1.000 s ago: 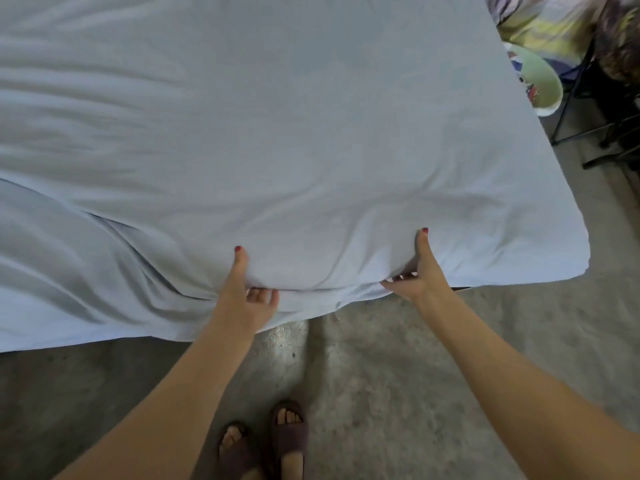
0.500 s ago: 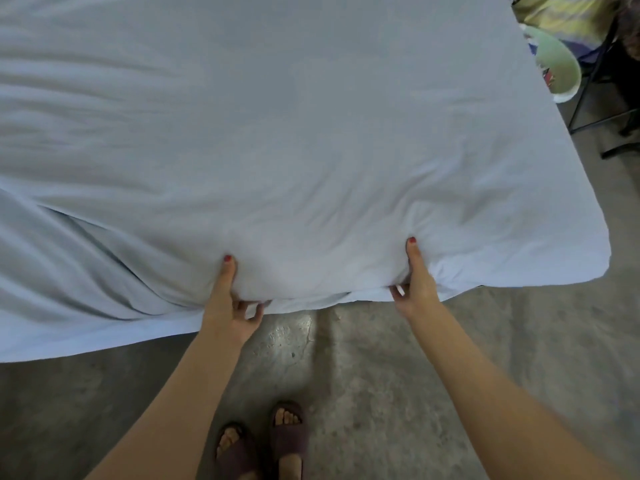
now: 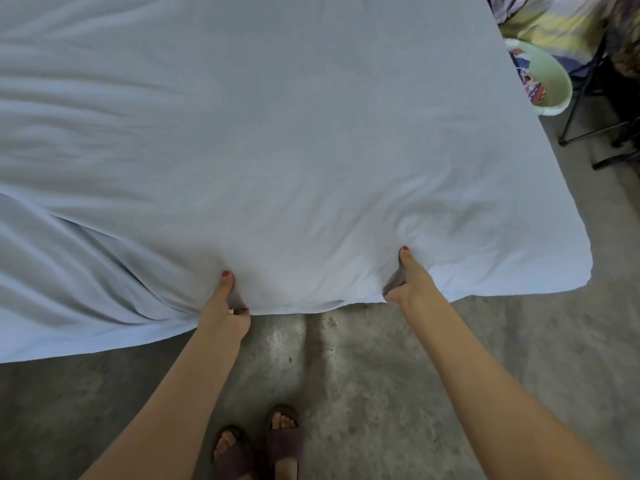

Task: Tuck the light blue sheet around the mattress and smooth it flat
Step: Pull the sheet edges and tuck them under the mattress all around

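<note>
Gripping the near edge of the light blue sheet, the left hand lies with its thumb on top of the fabric and its fingers curled beneath the edge. The right hand clamps the same edge further right, thumb on top and fingers tucked under. Between the two hands the edge bulges in a rounded fold. The sheet covers the mattress, which is hidden beneath it, and spans most of the view. At near left, loose fabric hangs down in long folds to the concrete floor. At near right the sheet wraps a rounded corner. Two feet in dark sandals stand near the bed. A pale green basin sits at far right.
</note>
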